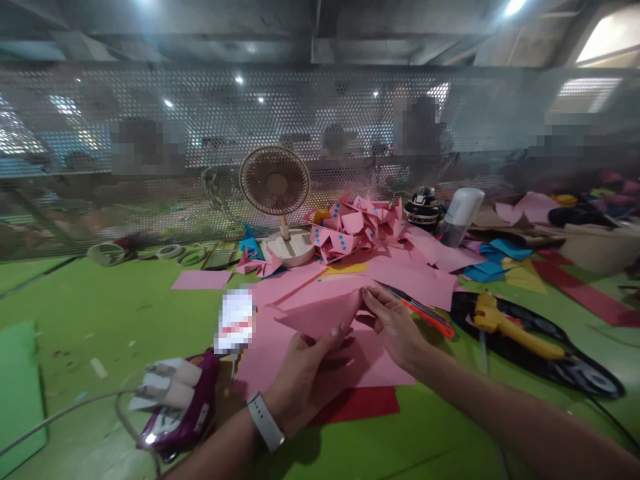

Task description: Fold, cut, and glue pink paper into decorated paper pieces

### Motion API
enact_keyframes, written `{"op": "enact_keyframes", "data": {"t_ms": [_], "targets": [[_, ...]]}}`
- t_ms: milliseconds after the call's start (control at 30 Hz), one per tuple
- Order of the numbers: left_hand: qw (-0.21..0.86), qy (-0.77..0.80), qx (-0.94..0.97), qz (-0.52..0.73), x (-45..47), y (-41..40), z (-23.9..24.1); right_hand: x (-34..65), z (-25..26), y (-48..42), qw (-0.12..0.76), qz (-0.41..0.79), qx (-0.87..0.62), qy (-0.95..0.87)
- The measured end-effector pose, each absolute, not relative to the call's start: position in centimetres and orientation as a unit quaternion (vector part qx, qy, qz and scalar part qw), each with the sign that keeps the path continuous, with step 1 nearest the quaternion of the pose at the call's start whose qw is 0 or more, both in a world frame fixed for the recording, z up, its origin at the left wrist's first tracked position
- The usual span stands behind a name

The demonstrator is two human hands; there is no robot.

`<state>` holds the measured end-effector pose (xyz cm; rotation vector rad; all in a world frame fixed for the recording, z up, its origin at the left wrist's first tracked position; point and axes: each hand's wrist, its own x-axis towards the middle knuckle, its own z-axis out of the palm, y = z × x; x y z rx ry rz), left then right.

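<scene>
A folded sheet of pink paper [320, 312] is held up a little above other pink sheets [263, 363]. My right hand [395, 323] pinches its right corner between thumb and fingertips. With the thumb up and the fingers partly under the paper, my left hand [311, 370] grips its lower edge; a white watch strap circles that wrist. Below the pink sheets a red sheet [357, 405] sticks out on the green table. Just beyond my right hand lies a cutter knife [430, 319] with an orange handle.
A small fan [275, 183] stands behind, beside a heap of folded pink paper shapes [355, 227]. A yellow glue gun [520, 330] rests on a black mat at right. A purple power strip [200, 400] with plugs and cables lies at left. A perforated metal screen [200, 120] stands behind.
</scene>
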<state>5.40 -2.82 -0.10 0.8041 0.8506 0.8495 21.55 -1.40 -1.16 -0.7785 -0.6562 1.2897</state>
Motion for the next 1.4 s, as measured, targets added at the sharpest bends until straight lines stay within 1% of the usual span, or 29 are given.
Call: {"op": "enact_keyframes", "data": {"t_ms": [200,533,933,1300,1400], "targets": [[0.752,0.373,0.383,0.384,5.3,-2.8,-0.8,21.5,-1.1,-1.6,0.678,0.568,-0.345,-0.314],[0.686,0.392,0.450,0.416,5.3,-2.4,-0.6,21.5,-1.1,-1.8,0.681,0.557,-0.339,-0.333],[0.682,0.389,0.466,0.408,5.2,-2.2,-0.8,21.7,-1.2,-1.6,0.691,0.548,-0.357,-0.309],[0.647,0.400,0.497,0.417,5.1,-2.0,-0.2,22.2,-1.2,-1.2,0.683,0.533,-0.390,-0.311],[0.643,0.403,0.493,0.426,5.0,-1.8,-0.5,22.2,-1.3,-1.1,0.695,0.529,-0.392,-0.288]]}}
